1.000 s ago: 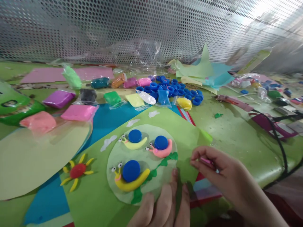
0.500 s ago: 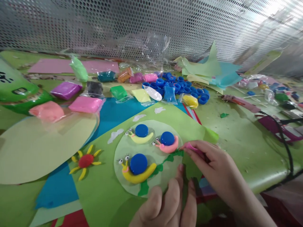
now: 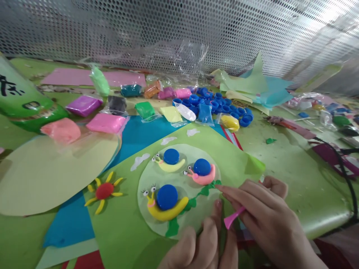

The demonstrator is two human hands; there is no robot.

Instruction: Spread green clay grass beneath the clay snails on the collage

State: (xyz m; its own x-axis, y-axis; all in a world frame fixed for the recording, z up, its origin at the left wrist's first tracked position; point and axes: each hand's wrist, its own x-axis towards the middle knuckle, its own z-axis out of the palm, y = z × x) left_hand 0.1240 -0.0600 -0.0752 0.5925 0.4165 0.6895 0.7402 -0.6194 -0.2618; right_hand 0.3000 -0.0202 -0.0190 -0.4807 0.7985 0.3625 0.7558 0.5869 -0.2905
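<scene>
On a pale green paper disc (image 3: pixel 151 175) are three clay snails with blue bottle-cap shells: a yellow snail (image 3: pixel 168 215), a pink snail (image 3: pixel 206 180) and a pale yellow snail (image 3: pixel 171 166). A strip of green clay pieces (image 3: pixel 192 203) runs along the disc's lower right. My right hand (image 3: pixel 263 209) holds a pink clay tool (image 3: pixel 233 218) among its fingers, its flared end pointing down-left. Its index fingertip touches the green clay at the disc's right edge. My left hand (image 3: pixel 202 243) rests at the disc's lower edge, fingers apart and partly bent, holding nothing.
A red and yellow clay sun (image 3: pixel 104 191) lies on the green paper (image 3: pixel 117 231). Behind are bagged clays, such as a pink pack (image 3: pixel 106 123), and many blue caps (image 3: pixel 215 102). A glue gun (image 3: pixel 291 127) with a cord lies right; a green bottle (image 3: pixel 25 101) stands left.
My right hand has turned palm down, its index fingertip now on the green clay. The pink tool has swung away from the clay, toward me. The view has shifted slightly.
</scene>
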